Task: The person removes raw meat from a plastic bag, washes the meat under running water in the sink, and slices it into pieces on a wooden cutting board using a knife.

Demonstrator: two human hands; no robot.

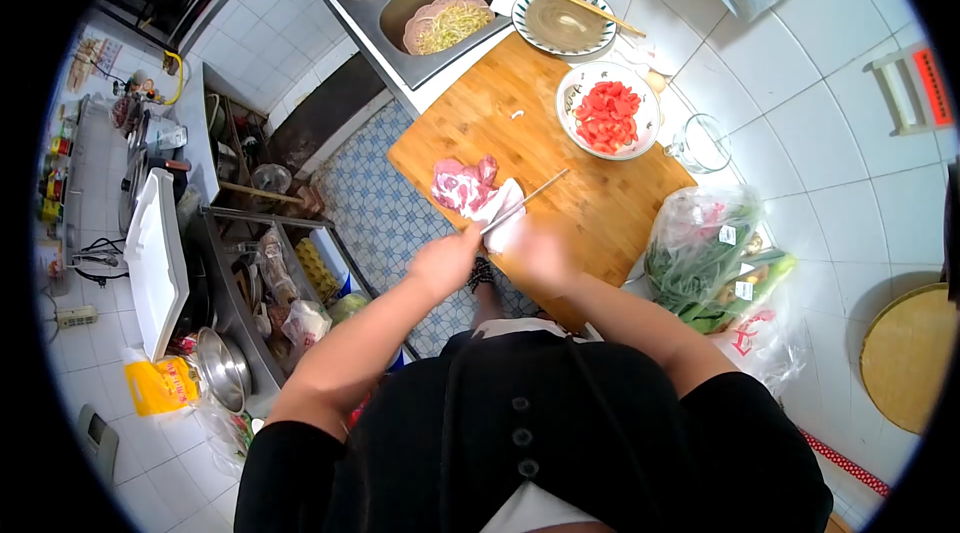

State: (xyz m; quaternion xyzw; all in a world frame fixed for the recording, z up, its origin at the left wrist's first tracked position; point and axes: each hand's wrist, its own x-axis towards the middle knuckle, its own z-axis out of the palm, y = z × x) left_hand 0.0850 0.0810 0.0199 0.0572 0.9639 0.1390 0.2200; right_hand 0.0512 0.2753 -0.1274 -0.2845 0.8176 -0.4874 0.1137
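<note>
My left hand (447, 261) is closed at the near edge of the wooden cutting board (610, 208), round the lower end of a long thin object (535, 193), perhaps a knife seen edge-on. A white sheet, like paper or cloth (508, 208), lies under and beside it. Motion blurs my right hand (543, 255), just right of the sheet; its fingers and anything in them cannot be made out. Raw pink meat (464, 185) rests on the board just beyond my left hand. A patterned bowl of chopped red pieces (607, 115) sits farther back on the right.
Behind the board are a double sink (408, 73) with a pink basket of sprouts (450, 25), and a plate (563, 21) with chopsticks. A glass (702, 143) and bagged greens (700, 258) stand at the right. Shelves with food (290, 283) are at the left.
</note>
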